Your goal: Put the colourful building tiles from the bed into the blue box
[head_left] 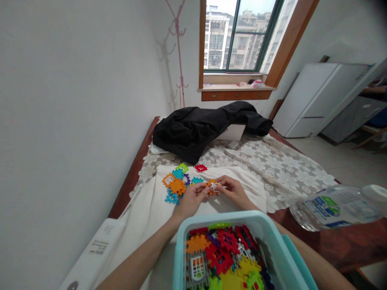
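Both my hands meet over the white cloth, beyond the light-blue bin. My left hand (193, 197) pinches the left side of an orange interlocking plastic tile (211, 183). On the other side, my right hand (234, 191) grips a white lattice piece (215, 187) that lies against the orange tile. Whether the two are joined I cannot tell. Left of my hands lies a loose cluster of orange, blue, purple and green tiles (177, 186). A red tile (200, 168) rests on the cloth a little farther off.
The light-blue bin (222, 218), full of mixed coloured tiles, stands close in front of me between my forearms. A large clear bottle (335, 207) is at the right. Black fabric (193, 129) covers the table's far end, partly over a white box (234, 132). A white device (93, 257) sits at lower left.
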`<control>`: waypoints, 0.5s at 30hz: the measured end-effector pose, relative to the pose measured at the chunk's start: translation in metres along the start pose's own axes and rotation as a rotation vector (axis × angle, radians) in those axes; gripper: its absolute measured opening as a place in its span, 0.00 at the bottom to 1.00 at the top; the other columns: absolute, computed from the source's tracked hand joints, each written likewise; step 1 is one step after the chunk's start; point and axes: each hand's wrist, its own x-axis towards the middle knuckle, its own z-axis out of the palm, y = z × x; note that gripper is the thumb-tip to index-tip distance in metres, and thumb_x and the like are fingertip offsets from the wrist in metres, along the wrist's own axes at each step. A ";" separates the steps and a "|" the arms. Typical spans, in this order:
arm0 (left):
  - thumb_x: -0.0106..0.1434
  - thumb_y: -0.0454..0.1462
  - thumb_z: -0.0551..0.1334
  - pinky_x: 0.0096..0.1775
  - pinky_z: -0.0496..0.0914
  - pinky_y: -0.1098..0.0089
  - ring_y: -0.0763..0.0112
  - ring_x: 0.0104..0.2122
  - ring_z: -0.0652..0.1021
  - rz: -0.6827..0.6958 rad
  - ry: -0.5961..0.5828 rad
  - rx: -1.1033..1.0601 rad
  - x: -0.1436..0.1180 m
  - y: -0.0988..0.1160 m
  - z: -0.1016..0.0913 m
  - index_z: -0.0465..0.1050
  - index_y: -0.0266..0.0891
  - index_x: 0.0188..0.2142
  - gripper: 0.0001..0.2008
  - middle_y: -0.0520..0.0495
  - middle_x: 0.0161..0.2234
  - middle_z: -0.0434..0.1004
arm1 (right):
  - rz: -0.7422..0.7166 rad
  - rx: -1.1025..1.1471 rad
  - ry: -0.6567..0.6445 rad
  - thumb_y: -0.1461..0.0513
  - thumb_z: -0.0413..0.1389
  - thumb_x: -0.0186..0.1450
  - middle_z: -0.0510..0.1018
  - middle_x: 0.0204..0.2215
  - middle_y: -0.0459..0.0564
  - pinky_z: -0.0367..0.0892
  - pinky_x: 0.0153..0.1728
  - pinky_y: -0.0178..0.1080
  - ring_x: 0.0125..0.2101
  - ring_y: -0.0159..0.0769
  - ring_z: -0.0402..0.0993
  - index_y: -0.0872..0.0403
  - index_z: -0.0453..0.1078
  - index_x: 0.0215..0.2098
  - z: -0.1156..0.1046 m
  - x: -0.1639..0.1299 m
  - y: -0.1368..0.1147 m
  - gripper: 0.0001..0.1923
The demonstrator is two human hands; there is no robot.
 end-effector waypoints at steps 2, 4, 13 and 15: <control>0.60 0.51 0.72 0.44 0.79 0.62 0.56 0.43 0.85 -0.007 0.014 -0.017 0.000 -0.002 -0.001 0.78 0.36 0.47 0.24 0.40 0.42 0.87 | -0.020 -0.023 0.026 0.48 0.65 0.67 0.77 0.42 0.53 0.74 0.37 0.40 0.42 0.42 0.76 0.51 0.75 0.30 0.000 0.001 -0.001 0.17; 0.58 0.52 0.74 0.43 0.79 0.62 0.58 0.40 0.86 -0.021 0.028 -0.034 -0.001 -0.004 -0.001 0.75 0.37 0.47 0.26 0.41 0.40 0.88 | -0.037 -0.044 0.024 0.48 0.65 0.66 0.76 0.43 0.54 0.73 0.42 0.41 0.44 0.42 0.75 0.51 0.75 0.28 0.000 0.002 -0.001 0.18; 0.55 0.53 0.75 0.43 0.77 0.64 0.57 0.41 0.86 -0.048 -0.066 -0.065 -0.001 -0.006 0.000 0.69 0.38 0.53 0.34 0.44 0.35 0.86 | -0.021 -0.083 0.042 0.44 0.66 0.63 0.76 0.45 0.54 0.69 0.49 0.44 0.45 0.43 0.75 0.52 0.74 0.25 0.003 0.003 -0.001 0.23; 0.57 0.52 0.74 0.43 0.76 0.64 0.57 0.41 0.86 -0.032 -0.086 -0.034 -0.001 -0.009 0.000 0.69 0.38 0.55 0.33 0.44 0.34 0.86 | -0.015 -0.083 0.039 0.44 0.66 0.64 0.76 0.45 0.54 0.69 0.47 0.44 0.44 0.42 0.75 0.53 0.74 0.25 0.002 0.003 0.001 0.23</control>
